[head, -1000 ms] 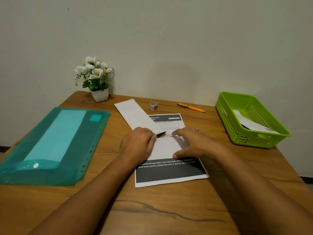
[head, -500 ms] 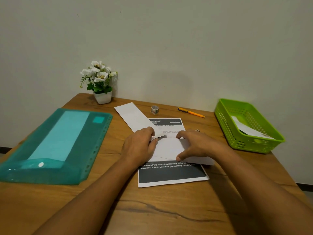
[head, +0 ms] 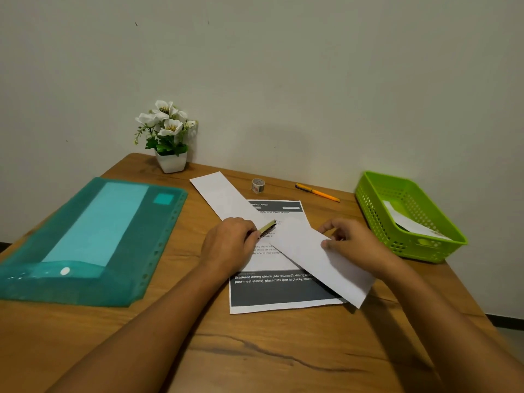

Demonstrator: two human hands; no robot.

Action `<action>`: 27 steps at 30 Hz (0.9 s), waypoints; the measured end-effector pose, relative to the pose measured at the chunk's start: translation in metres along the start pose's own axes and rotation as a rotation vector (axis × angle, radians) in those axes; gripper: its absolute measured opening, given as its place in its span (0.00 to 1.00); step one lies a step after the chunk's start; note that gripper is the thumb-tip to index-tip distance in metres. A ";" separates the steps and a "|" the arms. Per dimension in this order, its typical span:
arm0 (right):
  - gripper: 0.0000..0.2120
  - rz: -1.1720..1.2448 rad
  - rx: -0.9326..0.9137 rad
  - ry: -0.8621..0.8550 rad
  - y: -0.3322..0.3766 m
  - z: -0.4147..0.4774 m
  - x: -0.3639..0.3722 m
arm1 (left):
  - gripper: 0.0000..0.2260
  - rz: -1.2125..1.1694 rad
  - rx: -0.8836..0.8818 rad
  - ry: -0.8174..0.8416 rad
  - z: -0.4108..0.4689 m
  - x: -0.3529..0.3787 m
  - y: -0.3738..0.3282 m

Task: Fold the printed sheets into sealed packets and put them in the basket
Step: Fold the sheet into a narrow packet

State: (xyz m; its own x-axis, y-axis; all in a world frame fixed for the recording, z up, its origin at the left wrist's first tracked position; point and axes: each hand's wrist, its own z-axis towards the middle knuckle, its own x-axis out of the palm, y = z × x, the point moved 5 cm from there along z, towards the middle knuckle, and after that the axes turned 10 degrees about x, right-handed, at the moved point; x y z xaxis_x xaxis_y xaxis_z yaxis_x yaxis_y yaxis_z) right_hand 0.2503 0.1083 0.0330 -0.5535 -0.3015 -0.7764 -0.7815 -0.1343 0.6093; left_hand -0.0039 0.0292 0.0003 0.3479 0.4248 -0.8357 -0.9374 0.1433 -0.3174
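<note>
The light, floppy packet [head: 320, 259] is pinched edgewise by the right grip [head: 351, 245]. A thin tool [head: 268, 228] is clasped by the left grip [head: 229, 245]

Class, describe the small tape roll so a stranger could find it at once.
Look along the far edge of the wooden table, by the wall. Between the flower pot and the orange pen stands the tape roll, the only small round thing there.

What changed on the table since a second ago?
The right hand pinched the folded paper and swung it slantwise toward the basket, out from under the left hand, which still grips a small stick over the printed sheet. The basket, green folder, flowers, tape and orange pen stayed put.
</note>
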 end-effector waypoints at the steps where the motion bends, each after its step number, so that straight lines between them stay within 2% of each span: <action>1: 0.09 0.056 0.009 -0.009 -0.001 -0.003 -0.003 | 0.12 0.005 -0.007 -0.011 0.000 -0.001 0.000; 5: 0.09 0.217 0.048 -0.024 -0.002 -0.010 -0.004 | 0.12 0.015 -0.016 -0.031 0.000 -0.002 0.001; 16: 0.08 0.327 0.147 -0.138 0.012 -0.018 0.022 | 0.12 -0.002 -0.019 -0.034 -0.001 -0.001 0.003; 27: 0.09 0.467 0.267 0.030 0.022 -0.035 0.052 | 0.12 -0.020 -0.003 -0.019 0.000 0.002 0.003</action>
State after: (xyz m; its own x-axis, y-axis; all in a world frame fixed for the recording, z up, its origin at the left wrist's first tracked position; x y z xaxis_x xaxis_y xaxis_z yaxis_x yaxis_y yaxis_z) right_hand 0.2148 0.0565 0.0116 -0.8540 -0.2994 -0.4255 -0.5028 0.2643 0.8230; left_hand -0.0060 0.0301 -0.0027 0.3662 0.4385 -0.8207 -0.9302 0.1495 -0.3352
